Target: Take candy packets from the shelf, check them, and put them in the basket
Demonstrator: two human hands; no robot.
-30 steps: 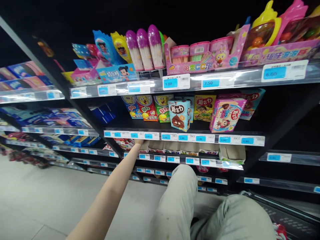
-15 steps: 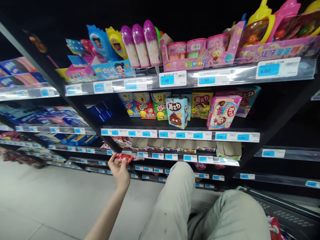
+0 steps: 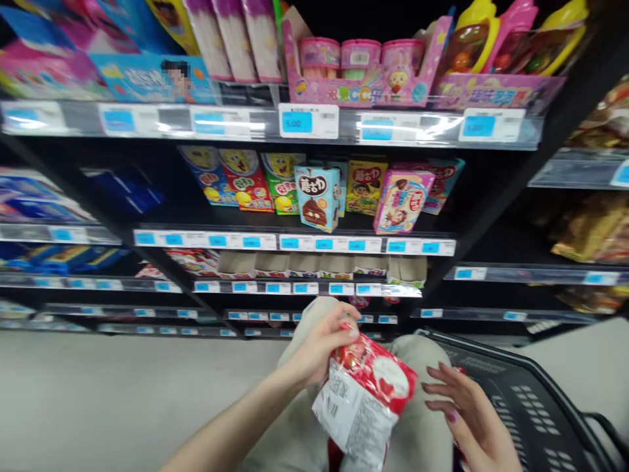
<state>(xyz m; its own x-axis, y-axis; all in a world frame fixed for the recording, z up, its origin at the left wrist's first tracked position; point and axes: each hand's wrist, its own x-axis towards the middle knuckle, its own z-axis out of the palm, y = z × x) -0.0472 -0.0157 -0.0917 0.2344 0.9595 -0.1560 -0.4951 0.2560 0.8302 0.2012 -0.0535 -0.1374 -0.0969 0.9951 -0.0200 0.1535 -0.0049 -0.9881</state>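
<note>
Left hand point(image 3: 322, 342): pinches packet point(image 3: 366, 393), grip nearly closed
Right hand point(image 3: 469, 413): grip half open, empty, near basket point(image 3: 531, 400)

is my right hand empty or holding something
Empty: the right hand is open, fingers apart, beside the red and white packet but not touching it; the left hand grips it.

From where I stand, the light falls from overhead, whitening the price rail point(image 3: 255, 124) from nine to one o'clock. The black shelf recesses sink into shadow. Glints fleck the foil packet point(image 3: 366, 400) near five o'clock. Everything looks softly blurred, small print smeared, shelf lines slanting toward the edges.
</note>
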